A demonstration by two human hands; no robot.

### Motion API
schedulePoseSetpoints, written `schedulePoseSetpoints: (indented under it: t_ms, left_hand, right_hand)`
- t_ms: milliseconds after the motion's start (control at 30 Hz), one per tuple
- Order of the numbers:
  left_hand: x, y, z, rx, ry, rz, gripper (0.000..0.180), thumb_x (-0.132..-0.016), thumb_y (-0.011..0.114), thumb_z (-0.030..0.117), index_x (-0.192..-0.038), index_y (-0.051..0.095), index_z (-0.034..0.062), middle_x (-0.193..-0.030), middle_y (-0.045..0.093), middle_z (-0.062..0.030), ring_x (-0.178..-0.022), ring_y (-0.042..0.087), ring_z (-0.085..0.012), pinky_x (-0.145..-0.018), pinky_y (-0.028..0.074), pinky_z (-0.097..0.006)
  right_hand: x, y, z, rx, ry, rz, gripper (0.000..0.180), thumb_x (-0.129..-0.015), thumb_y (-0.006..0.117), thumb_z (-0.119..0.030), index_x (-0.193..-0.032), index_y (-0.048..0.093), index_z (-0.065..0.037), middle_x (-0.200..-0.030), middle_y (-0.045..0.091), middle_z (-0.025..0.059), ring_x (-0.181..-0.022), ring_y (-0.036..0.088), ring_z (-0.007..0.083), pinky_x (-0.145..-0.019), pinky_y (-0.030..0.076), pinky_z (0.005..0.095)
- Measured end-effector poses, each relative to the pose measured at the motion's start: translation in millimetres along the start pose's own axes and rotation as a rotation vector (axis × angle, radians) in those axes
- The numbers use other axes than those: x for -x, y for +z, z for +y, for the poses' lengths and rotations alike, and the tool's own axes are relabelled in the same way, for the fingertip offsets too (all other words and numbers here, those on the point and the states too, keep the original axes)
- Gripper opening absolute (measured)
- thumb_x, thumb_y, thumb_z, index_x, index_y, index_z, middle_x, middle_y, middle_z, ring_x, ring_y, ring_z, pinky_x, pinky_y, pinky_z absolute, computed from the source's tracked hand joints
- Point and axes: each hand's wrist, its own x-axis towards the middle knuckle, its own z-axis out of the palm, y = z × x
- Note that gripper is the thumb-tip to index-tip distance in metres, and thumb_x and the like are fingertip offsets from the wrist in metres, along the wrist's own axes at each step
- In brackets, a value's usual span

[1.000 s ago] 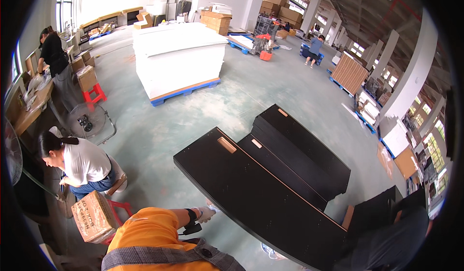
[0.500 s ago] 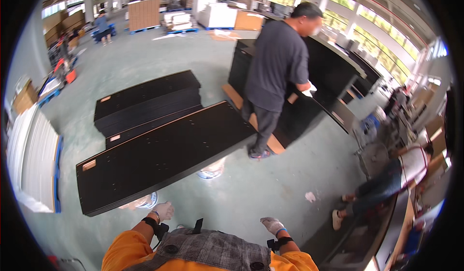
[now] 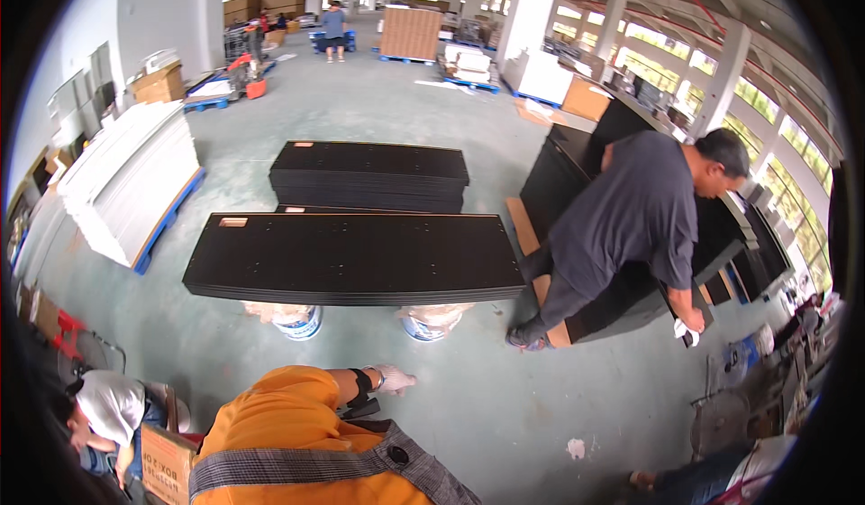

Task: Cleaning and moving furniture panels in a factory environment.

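Down at the bottom of the frame, a little left of the middle, is my left hand (image 3: 393, 380) in a white glove, with a black band on the wrist. It is flat and open with the fingers spread, and it holds nothing. It hangs over the bare grey floor (image 3: 505, 406). I cannot see my right hand at all. My orange sleeve (image 3: 279, 415) and a bit of checked cloth fill the bottom middle. Just above my hand, in the middle of the frame, is one long stack of black boards (image 3: 356, 257). It rests on two buckets (image 3: 297, 320), one on the left and one on the right, both with crinkly plastic on top. My hand is near the right bucket but not touching it. Behind that, higher up, is a second stack of black boards (image 3: 369, 173) lying on the floor. At the right, one person in a dark shirt (image 3: 631, 226) bends over more black boards that stand up on their edges. At the left is one big pile of white boards (image 3: 126, 181) on a blue pallet. At the lower left, one person in a white shirt (image 3: 108, 406) crouches beside one brown box (image 3: 167, 464). Far away at the top, one person (image 3: 334, 26) stands with their back to me.
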Motion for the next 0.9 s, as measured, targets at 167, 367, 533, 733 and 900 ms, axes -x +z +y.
schedulePoseSetpoints:
  t_ms: [167,367,533,733,900]
  left_hand:
    - [40.2,0.7,-18.9,0.125,-0.151,0.077,0.059,-0.09,0.035,0.052,-0.101,0.072,0.0076,-0.105,0.07,-0.0092,-0.096,0.065,-0.0221,-0.087,0.048,-0.033]
    - [68.6,3.0,-48.9,0.228,-0.254,0.15,0.058,-0.092,0.035,0.051,-0.101,0.072,0.0063,-0.106,0.069,-0.0086,-0.096,0.065,-0.0224,-0.086,0.048,-0.032]
    - [92.4,5.1,-55.6,0.294,-0.295,0.224,0.058,-0.09,0.036,0.053,-0.1,0.072,0.009,-0.102,0.07,-0.0069,-0.092,0.064,-0.0212,-0.083,0.049,-0.035]
    - [82.3,1.7,-90.5,0.288,-0.287,0.245,0.055,-0.089,0.038,0.051,-0.09,0.073,0.0085,-0.097,0.07,-0.009,-0.089,0.065,-0.0233,-0.082,0.049,-0.035]
    - [107.0,7.2,-102.9,0.406,-0.34,0.346,0.053,-0.088,0.04,0.052,-0.085,0.072,0.0097,-0.092,0.07,-0.0089,-0.085,0.065,-0.0231,-0.081,0.049,-0.037]
  right_hand:
    - [-34.0,-28.0,-14.9,0.036,-0.125,0.049,0.028,-0.082,0.059,-0.028,-0.101,0.066,-0.009,-0.103,0.066,0.0161,-0.095,0.064,0.0337,-0.077,0.052,0.0427]
    - [-74.5,-41.2,-14.6,0.247,-0.347,0.138,0.022,-0.084,0.056,-0.024,-0.096,0.066,-0.009,-0.101,0.067,0.0104,-0.092,0.064,0.0308,-0.074,0.052,0.0396]
    - [-158.5,-17.3,-12.4,0.652,-0.874,0.327,0.014,-0.087,0.051,-0.016,-0.088,0.063,-0.008,-0.096,0.065,0.0094,-0.086,0.061,0.0208,-0.066,0.049,0.0332]
    - [-236.7,27.9,14.9,0.11,-0.523,0.134,0.017,-0.091,0.049,-0.016,-0.091,0.063,-0.007,-0.085,0.063,0.0087,-0.077,0.059,0.0178,-0.06,0.047,0.0331]
    - [-196.3,-92.5,-95.7,0.21,-0.626,0.177,0.018,-0.091,0.049,-0.017,-0.092,0.064,-0.007,-0.087,0.064,0.0092,-0.079,0.059,0.0188,-0.062,0.048,0.0339]
